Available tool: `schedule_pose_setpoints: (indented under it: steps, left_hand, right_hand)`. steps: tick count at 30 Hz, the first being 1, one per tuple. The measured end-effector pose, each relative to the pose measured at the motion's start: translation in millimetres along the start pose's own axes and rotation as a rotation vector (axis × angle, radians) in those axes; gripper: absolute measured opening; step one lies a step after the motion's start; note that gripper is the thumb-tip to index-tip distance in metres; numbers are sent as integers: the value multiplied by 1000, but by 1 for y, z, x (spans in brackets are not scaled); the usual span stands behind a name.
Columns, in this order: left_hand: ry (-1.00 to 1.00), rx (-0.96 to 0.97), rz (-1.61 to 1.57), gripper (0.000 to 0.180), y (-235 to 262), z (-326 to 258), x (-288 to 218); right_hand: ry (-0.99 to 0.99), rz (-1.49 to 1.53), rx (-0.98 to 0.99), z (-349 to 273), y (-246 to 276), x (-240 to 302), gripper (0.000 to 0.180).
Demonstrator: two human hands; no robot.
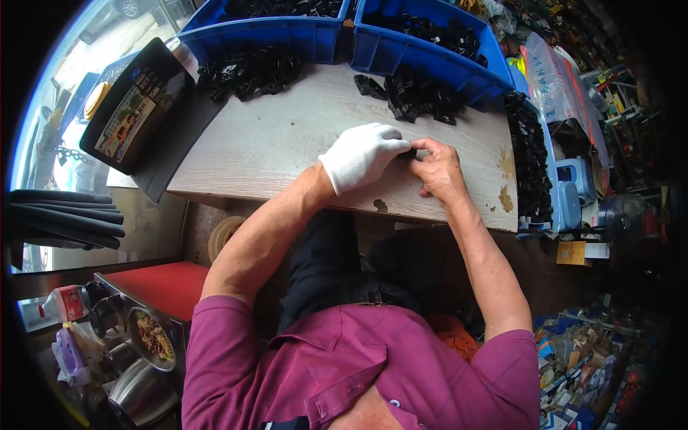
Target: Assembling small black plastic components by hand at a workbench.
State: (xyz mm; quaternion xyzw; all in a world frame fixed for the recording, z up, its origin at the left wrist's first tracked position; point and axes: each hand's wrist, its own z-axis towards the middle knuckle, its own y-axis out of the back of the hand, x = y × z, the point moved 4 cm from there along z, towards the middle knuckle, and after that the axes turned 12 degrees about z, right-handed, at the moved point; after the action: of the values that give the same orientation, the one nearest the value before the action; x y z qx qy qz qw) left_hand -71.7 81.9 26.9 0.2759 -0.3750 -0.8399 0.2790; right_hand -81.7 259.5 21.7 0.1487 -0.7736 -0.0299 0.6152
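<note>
Gloved left hand (362, 154) and bare right hand (437, 170) meet at the wooden table's (272, 143) near edge, fingers pinched on a small black plastic part (407, 153), probably mid-assembly. Loose part piles (247, 72) (416, 97) lie behind, before two blue bins (301, 36); many remain.

Gloved left hand (362, 155) meets bare right hand (437, 168), fingers pinched together.
</note>
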Motion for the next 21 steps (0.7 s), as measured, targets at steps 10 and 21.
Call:
schedule_pose_setpoints:
  steps: [10,21]
  left_hand:
    - [-11,-10,38,30,-1,0,-3]
    - [-47,-1,113,32,-3,-7,-8]
  right_hand:
    - [-5,11,3,0,3,-2,32]
    - [8,41,14,0,3,-3,27]
